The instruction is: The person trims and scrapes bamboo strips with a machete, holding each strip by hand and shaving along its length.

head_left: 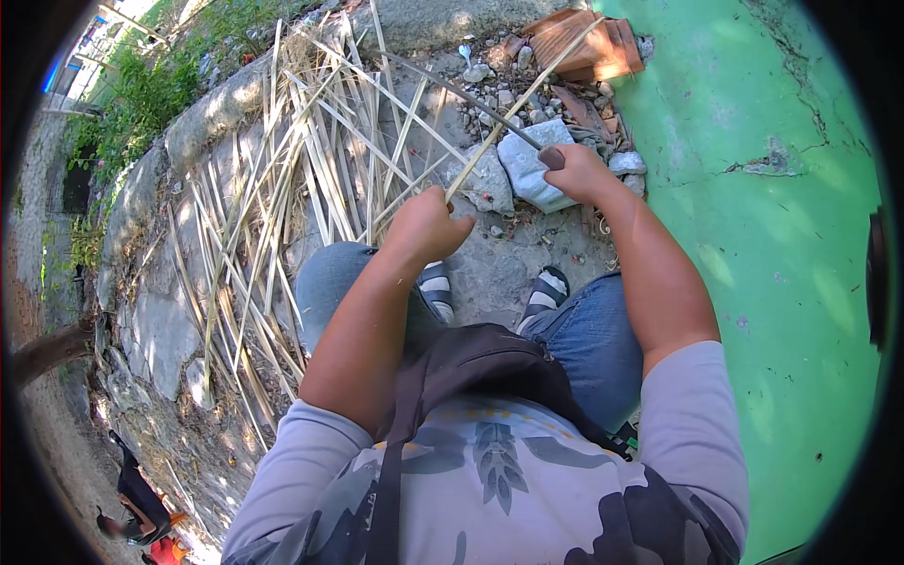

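Observation:
My left hand (428,226) is closed around the lower end of a long, pale, thin strip (551,78), bamboo-like in look. The strip slants up and away to the right. In my right hand (581,174) is a long knife with a dark brown handle (552,158). Its narrow grey blade points up and to the left and crosses the strip above my left hand. Whether blade and strip touch there I cannot tell. Many similar pale strips (282,179) lie in a loose heap on the ground to the left.
Between my hands and the rubble sits a whitish stone block (532,165). Broken orange-brown tiles (589,47) lie behind it. At right is a cracked green surface (763,245). My sandalled feet (543,290) stand on rough concrete. Plants (141,113) grow at far left.

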Demonstrator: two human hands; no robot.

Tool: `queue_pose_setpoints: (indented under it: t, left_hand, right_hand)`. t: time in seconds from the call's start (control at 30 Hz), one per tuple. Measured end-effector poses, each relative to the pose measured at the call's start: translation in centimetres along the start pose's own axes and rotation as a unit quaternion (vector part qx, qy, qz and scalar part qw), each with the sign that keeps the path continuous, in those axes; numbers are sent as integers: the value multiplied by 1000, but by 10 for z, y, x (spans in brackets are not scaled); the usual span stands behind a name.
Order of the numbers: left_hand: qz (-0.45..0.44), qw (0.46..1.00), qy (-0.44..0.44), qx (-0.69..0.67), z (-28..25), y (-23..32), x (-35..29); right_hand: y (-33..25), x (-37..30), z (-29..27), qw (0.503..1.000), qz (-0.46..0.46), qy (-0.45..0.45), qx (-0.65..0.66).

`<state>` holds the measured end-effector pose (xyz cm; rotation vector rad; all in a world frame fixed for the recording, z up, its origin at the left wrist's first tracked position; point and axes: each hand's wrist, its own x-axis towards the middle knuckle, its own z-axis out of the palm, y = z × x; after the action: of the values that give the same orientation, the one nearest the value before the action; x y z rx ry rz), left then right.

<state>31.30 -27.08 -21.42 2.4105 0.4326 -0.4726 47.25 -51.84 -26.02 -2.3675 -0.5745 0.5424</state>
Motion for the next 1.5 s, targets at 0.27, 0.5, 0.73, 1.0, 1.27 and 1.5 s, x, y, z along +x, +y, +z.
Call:
queue_pose_setpoints:
  t: [0.27, 0.5, 0.73, 1.0, 1.27, 1.5]
  left_hand:
    - [-5, 1000, -2, -5, -5, 0, -8]
    - [-9, 1000, -10, -7, -8, -1, -3]
    - [2, 1000, -10, -10, -4, -1, -3]
    - [1, 997, -42, -61, -12, 3, -3]
    - [39, 997, -33, -65, -5, 5, -7]
    - [42, 994, -57, -85, -4, 8, -10]
  right_hand:
    - [-31, -4, -5, 990, -4, -102, -98]
    - [-32, -6, -5, 992, -24, -49, -112]
    - [-8, 1, -2, 996, 32, -48, -64]
    - [-42, -17, -7, 986, -99, 15, -136]
    - [-39, -8, -5, 988, -51, -9, -145]
    - [-67, -26, -3, 982, -90, -37, -162]
